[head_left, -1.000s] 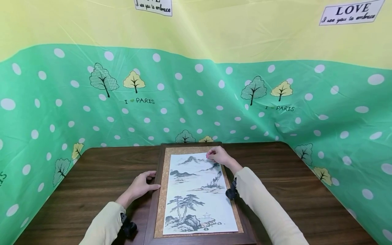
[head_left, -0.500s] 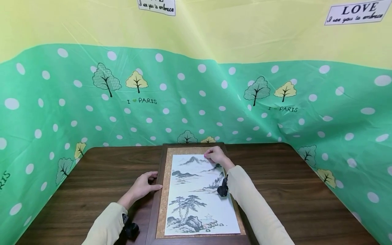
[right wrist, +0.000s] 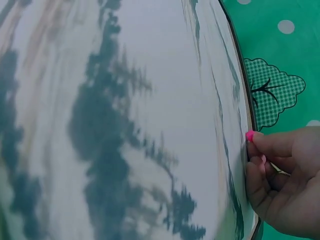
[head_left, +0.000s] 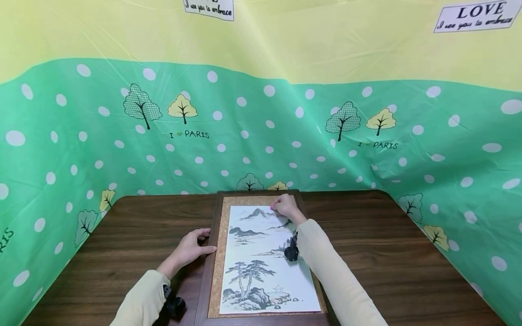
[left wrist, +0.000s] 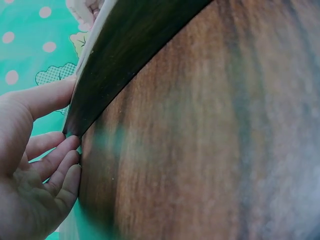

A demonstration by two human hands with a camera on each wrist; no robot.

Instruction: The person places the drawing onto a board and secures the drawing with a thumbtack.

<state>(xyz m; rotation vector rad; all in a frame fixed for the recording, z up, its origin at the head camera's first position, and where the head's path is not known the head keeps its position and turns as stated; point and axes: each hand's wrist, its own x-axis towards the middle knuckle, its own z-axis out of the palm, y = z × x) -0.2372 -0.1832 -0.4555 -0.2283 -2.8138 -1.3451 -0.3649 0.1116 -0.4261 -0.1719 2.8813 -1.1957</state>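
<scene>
A framed corkboard (head_left: 216, 290) lies on the table, with a sheet of paper (head_left: 244, 246) printed with an ink landscape on it. My right hand (head_left: 287, 204) is at the sheet's top edge, right of its middle. Thumb and fingertips pinch a pink push pin (right wrist: 250, 135) there; its point is hidden. A second pink bit (right wrist: 263, 159) shows between the curled fingers in the right wrist view. My left hand (head_left: 189, 246) rests against the frame's left side. Its thumb touches the upper edge, and the other fingers lie loosely along the side, as the left wrist view shows.
Dark wooden table (head_left: 134, 244) surface extends left and right of the board. Behind hangs a green and yellow cloth (head_left: 261, 113) with dots and trees, close past the board's far edge. Each wrist wears a small black camera (head_left: 291, 251).
My right hand has shifted slightly left along the sheet's top edge with the push pin, and its forearm has swung left. The left hand stays at the frame; the head view has turned slightly.
</scene>
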